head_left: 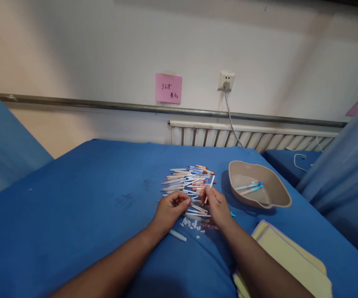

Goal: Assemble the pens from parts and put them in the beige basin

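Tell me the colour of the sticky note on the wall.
Pink sticky note, with handwriting; the head view shows it.

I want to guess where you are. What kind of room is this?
Probably a plain indoor workroom: a table under a blue cloth, a radiator along the wall, a wall socket, and a pile of pens being sorted.

A pale wall [104,49] (pink note [168,88] stuck on) rises behind the blue-covered table [73,207].

Blue table [73,215] bears pens [187,180], tray [275,194], yellow pad [290,260]
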A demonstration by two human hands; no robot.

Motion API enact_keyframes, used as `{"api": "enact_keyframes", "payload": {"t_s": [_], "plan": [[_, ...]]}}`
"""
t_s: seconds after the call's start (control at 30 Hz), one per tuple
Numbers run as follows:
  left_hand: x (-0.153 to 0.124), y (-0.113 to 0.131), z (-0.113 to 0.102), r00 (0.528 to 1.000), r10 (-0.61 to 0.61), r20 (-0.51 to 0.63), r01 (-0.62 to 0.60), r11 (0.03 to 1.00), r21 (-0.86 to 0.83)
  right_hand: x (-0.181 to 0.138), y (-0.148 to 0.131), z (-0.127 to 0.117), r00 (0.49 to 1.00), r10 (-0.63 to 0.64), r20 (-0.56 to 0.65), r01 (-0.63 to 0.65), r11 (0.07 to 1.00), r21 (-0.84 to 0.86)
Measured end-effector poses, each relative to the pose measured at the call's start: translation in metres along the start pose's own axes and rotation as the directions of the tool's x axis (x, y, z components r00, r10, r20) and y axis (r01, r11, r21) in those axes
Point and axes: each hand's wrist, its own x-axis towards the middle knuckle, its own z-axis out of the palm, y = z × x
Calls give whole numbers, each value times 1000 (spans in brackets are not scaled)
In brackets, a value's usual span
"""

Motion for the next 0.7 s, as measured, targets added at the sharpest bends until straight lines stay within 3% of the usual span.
{"api": "enact_keyframes", "payload": {"t_s": [0.13,0.3,0.7], "plan": [[1,2,-2,995,-87,-42,82,990,-112,0,-7,-4,997,49,-59,-39,986,161],[1,2,-1,988,-152,-40,141,971,-195,-5,-7,1,997,77,17,-76,896,438],[0,1,0,986,-166,19,166,957,-237,-5,-5,5,999,51,5,-48,884,465]]}}
